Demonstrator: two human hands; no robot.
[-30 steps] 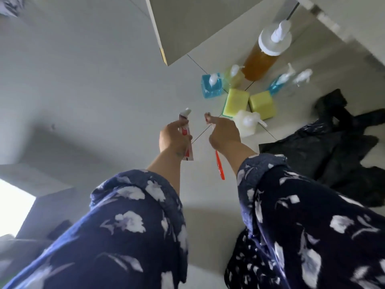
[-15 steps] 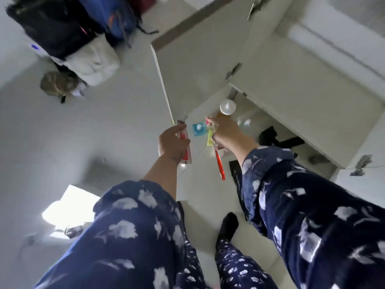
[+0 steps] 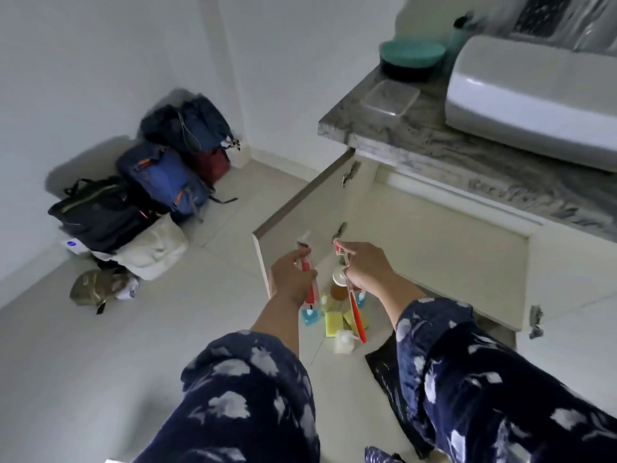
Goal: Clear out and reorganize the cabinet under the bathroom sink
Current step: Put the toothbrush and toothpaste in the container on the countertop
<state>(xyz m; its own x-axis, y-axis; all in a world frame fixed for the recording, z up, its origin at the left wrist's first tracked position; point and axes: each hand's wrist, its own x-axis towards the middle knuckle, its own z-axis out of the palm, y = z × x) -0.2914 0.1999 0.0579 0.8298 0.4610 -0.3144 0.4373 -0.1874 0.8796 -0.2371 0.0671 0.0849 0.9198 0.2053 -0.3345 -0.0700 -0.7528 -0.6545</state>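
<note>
My left hand (image 3: 289,275) grips a red-and-white toothpaste tube (image 3: 309,280); my right hand (image 3: 365,267) pinches a red plastic toothbrush (image 3: 355,310) above the floor bottles.

Head's come up now: the bench (image 3: 417,142) and sink (image 3: 534,95) swing into sight, bags (image 3: 160,182) back against the wall. Hands have lifted away from the bottles (image 3: 339,305) on the floor, which now look small below them.
</note>
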